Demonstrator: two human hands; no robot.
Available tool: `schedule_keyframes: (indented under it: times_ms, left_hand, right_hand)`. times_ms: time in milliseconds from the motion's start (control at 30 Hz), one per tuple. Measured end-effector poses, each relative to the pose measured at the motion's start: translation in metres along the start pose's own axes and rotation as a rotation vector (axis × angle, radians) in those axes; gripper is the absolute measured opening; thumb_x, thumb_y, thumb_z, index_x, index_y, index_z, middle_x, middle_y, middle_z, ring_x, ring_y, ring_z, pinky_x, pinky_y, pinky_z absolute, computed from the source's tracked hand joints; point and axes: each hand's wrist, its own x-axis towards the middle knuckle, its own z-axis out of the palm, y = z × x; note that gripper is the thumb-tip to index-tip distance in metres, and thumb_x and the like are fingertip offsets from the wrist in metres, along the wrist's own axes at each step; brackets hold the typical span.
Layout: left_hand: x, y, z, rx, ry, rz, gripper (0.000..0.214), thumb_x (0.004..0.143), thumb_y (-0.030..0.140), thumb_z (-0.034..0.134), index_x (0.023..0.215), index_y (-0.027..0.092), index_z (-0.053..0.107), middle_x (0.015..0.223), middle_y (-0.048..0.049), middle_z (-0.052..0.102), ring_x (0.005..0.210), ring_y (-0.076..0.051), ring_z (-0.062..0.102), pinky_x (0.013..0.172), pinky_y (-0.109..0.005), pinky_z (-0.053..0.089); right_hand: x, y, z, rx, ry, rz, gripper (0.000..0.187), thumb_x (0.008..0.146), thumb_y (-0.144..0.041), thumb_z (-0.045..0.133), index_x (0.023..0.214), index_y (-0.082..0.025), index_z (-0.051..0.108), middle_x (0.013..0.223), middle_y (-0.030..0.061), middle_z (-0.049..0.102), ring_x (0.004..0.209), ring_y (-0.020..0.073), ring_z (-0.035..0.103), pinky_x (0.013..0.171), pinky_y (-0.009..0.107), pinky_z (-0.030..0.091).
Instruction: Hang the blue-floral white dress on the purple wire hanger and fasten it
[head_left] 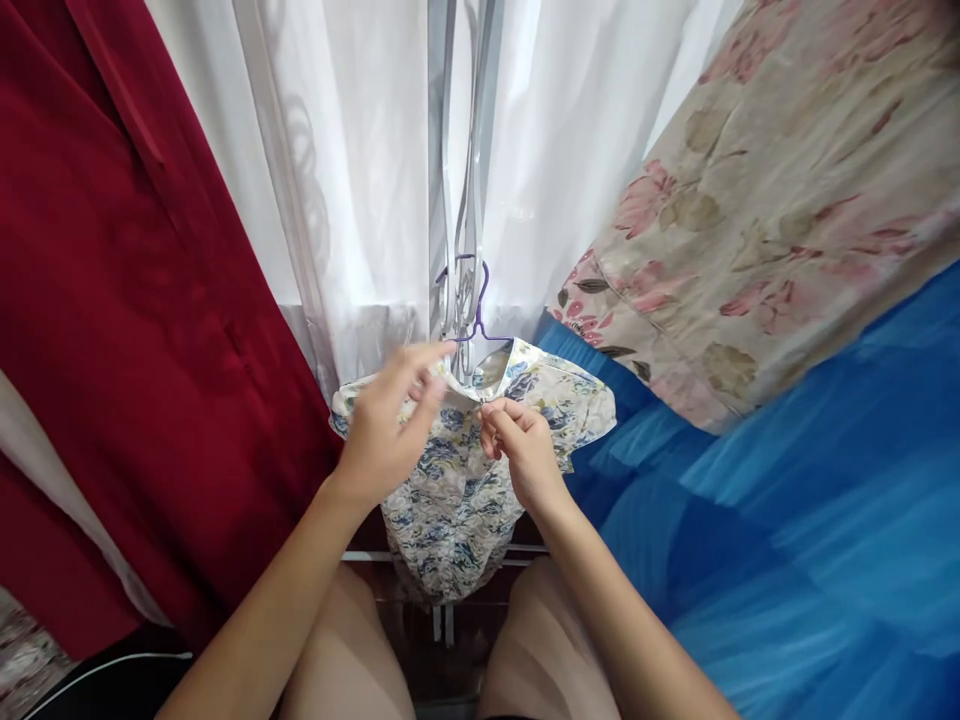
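A small blue-and-cream floral shirt (457,500) hangs on a purple hanger (480,300) in front of a white curtain. My left hand (390,425) is at the shirt's collar, fingers pinching the fabric edge near the neck. Just to its right, my right hand (521,445) is closed in a pinch on the collar front, at what may be a button. Both forearms reach up from the bottom of the view, over my knees.
A dark red garment (127,300) hangs at the left. White sheer curtains (352,170) and a metal window frame (457,150) stand behind. At the right lie a pink floral cloth (787,200) and a blue sheet (810,500). A metal rail (442,555) runs below the shirt.
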Motion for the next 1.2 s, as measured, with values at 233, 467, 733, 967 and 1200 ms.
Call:
schedule_keyframes:
  times_ms: [233,467,733,967,1200]
  left_hand:
    - [0.002,-0.024,0.047,0.026,-0.116,0.015,0.013,0.098,0.018,0.05,0.098,0.018,0.063,0.09,-0.0054,0.062,0.085,-0.017,0.06,0.077,-0.03,0.049]
    - [-0.007,-0.022,0.043,0.118,0.127,-0.061,0.006,0.095,0.019,0.058,0.093,0.019,0.063,0.087,-0.0028,0.065,0.083,-0.017,0.058,0.081,-0.033,0.044]
    - [-0.012,-0.013,0.055,0.03,0.212,-0.069,0.007,0.095,0.019,0.056,0.09,0.019,0.062,0.086,-0.0036,0.064,0.085,-0.018,0.057,0.08,-0.034,0.045]
    - [-0.005,-0.022,0.028,-0.116,0.541,-0.259,0.017,0.097,0.031,0.055,0.092,0.018,0.064,0.086,-0.0036,0.061,0.082,-0.015,0.059,0.076,-0.027,0.048]
    - [-0.041,-0.107,-0.025,-0.583,0.987,-0.824,0.014,0.088,0.027,0.064,0.079,0.018,0.058,0.072,0.0026,0.056,0.068,-0.01,0.056,0.07,-0.021,0.05]
  right_hand:
    - [0.001,0.0,0.002,-0.165,0.044,-0.194,0.026,0.088,-0.033,0.063,0.069,-0.02,0.05,0.049,-0.006,0.051,0.044,0.0083,0.041,0.047,0.022,0.03]
    - [0.014,0.013,0.014,-0.251,-0.015,-0.236,0.016,0.088,-0.03,0.059,0.078,-0.019,0.054,0.056,-0.0062,0.048,0.047,0.0097,0.045,0.047,0.023,0.031]
    - [0.025,0.011,0.008,-0.142,-0.104,-0.149,0.018,0.087,-0.033,0.061,0.077,-0.019,0.055,0.047,-0.007,0.05,0.042,0.0093,0.044,0.045,0.022,0.032]
    - [0.001,0.044,0.002,-0.142,-0.098,-0.105,0.026,0.09,-0.036,0.06,0.071,-0.02,0.051,0.05,-0.0061,0.049,0.045,0.009,0.041,0.048,0.023,0.031]
    - [-0.054,0.054,-0.01,-0.276,-0.208,-0.021,0.024,0.092,-0.03,0.058,0.071,-0.019,0.052,0.053,-0.0061,0.045,0.049,0.0089,0.037,0.05,0.023,0.028]
